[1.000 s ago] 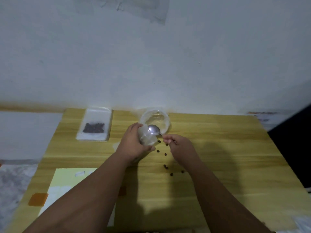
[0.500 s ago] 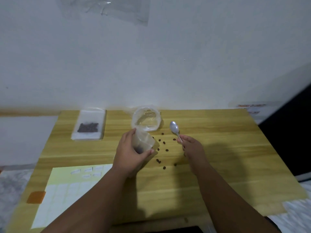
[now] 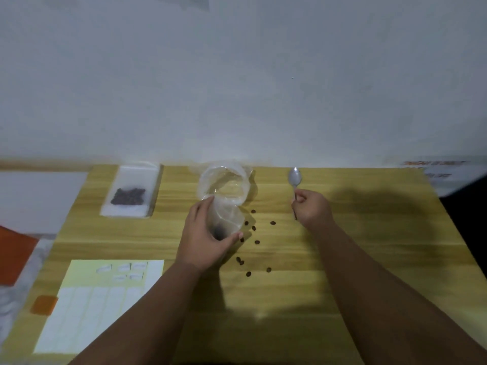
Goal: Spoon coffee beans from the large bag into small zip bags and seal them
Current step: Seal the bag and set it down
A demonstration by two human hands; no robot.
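My left hand (image 3: 204, 239) grips a small clear zip bag (image 3: 225, 218) with a few dark beans at its bottom. Just behind it the large clear bag (image 3: 224, 181) stands open, its rim rolled down. My right hand (image 3: 313, 209) holds the handle of a metal spoon (image 3: 294, 177), whose empty bowl points away from me over the table's back right. Several loose coffee beans (image 3: 254, 242) lie scattered on the wood between my hands. At the back left lies a flat zip bag with beans (image 3: 129, 196) inside.
The wooden table (image 3: 355, 254) runs up to a white wall. A sheet of white labels (image 3: 87, 306) lies at the front left, with an orange tab (image 3: 43, 304) beside it. An orange object (image 3: 15, 255) sits off the table's left edge.
My right hand has carried the spoon from the small bag's mouth out to the right and away. The small bag now shows beans in its bottom. My left hand stays on it.
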